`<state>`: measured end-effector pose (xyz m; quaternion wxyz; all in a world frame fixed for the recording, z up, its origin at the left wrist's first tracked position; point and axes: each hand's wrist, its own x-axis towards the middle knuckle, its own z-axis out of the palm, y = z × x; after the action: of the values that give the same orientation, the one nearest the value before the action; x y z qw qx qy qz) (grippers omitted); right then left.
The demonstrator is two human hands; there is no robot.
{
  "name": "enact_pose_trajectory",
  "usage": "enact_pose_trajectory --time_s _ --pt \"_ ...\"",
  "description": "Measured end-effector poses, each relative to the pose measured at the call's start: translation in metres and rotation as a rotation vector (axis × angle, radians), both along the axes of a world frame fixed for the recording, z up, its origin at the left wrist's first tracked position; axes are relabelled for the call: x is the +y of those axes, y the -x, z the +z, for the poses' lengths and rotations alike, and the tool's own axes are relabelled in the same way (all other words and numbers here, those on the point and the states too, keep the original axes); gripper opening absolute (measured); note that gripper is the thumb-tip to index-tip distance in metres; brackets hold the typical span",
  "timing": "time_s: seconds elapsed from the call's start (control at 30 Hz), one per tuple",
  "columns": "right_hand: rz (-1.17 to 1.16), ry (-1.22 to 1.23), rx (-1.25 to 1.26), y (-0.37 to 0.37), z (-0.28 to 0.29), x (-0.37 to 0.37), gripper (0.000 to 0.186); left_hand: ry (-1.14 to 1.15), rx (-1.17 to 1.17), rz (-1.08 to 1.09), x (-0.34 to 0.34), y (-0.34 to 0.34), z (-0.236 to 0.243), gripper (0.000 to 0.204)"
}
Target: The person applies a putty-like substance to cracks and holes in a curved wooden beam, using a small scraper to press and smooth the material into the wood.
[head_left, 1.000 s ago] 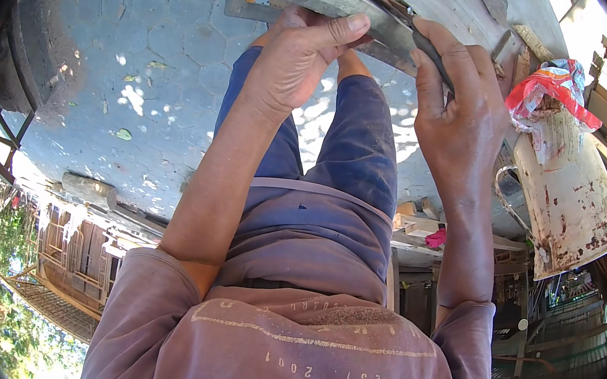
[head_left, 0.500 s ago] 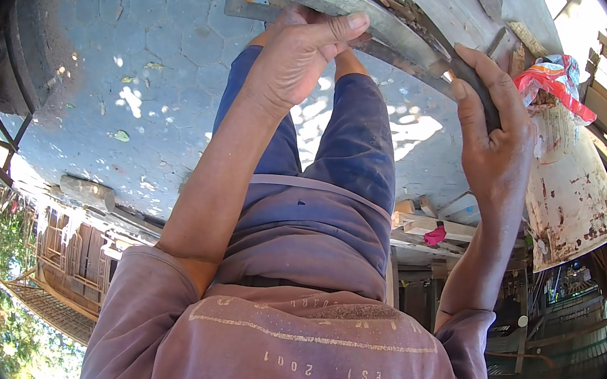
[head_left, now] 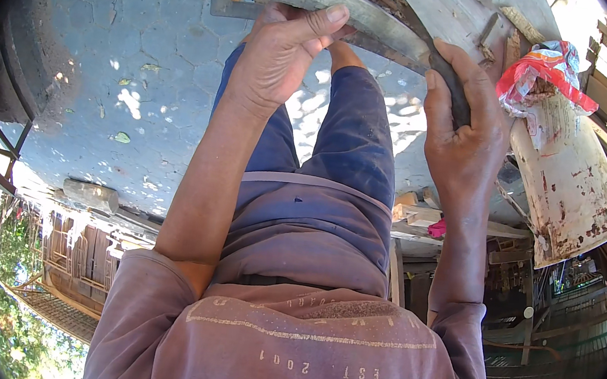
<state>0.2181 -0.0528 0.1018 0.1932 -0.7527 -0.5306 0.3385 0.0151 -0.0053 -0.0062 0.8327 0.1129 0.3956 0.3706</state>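
My left hand [head_left: 281,56] is closed around a thick, slightly curved strip of grey wood [head_left: 340,3] at the top of the view. Its thumb lies along the near side, while the other fingers are mostly hidden behind and below. My right hand [head_left: 470,104] grips the dark handle [head_left: 454,87] of a narrow tool, its thumb and forefinger pressed along the sides. A dark, thin edge runs from that handle along the far side of the wood, close to it. I cannot tell the tool's exact kind or whether it touches the wood.
Scraps of wood [head_left: 523,24] lie on a pale board surface [head_left: 454,16] beyond my hands. To the right are a crumpled red and white plastic bag [head_left: 541,78] and a stained pale panel [head_left: 574,183]. Grey paving [head_left: 149,30] spreads to the left; a short log [head_left: 91,195] rests there.
Both hands have shifted left, carrying the wood strip and the dark tool with them. The grips look the same.
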Motion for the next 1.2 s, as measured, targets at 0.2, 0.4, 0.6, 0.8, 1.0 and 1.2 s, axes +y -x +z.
enact_pose_trajectory --time_s 0.2,0.4,0.6,0.8,1.0,1.2 --pt "-0.007 -0.056 -0.022 0.007 0.001 -0.01 0.03 0.039 0.018 0.009 0.002 -0.003 0.007 0.043" --pt "0.129 0.039 -0.254 0.009 0.0 -0.011 0.031 0.16 0.009 0.069 -0.002 -0.006 0.008 0.062" --pt "0.047 0.012 -0.229 0.008 0.001 -0.02 0.032 0.126 -0.036 0.083 0.001 -0.006 0.006 0.055" --pt "0.015 -0.005 -0.081 0.014 0.007 -0.015 0.03 -0.005 -0.022 -0.005 -0.001 0.002 -0.005 0.044" --pt "0.091 0.019 0.012 0.009 0.003 0.001 0.033 0.04 0.016 0.036 -0.002 -0.002 -0.001 0.041" --pt "0.078 0.092 0.019 0.011 -0.003 0.008 0.033 0.022 0.013 0.026 -0.002 0.0 0.0 0.039"
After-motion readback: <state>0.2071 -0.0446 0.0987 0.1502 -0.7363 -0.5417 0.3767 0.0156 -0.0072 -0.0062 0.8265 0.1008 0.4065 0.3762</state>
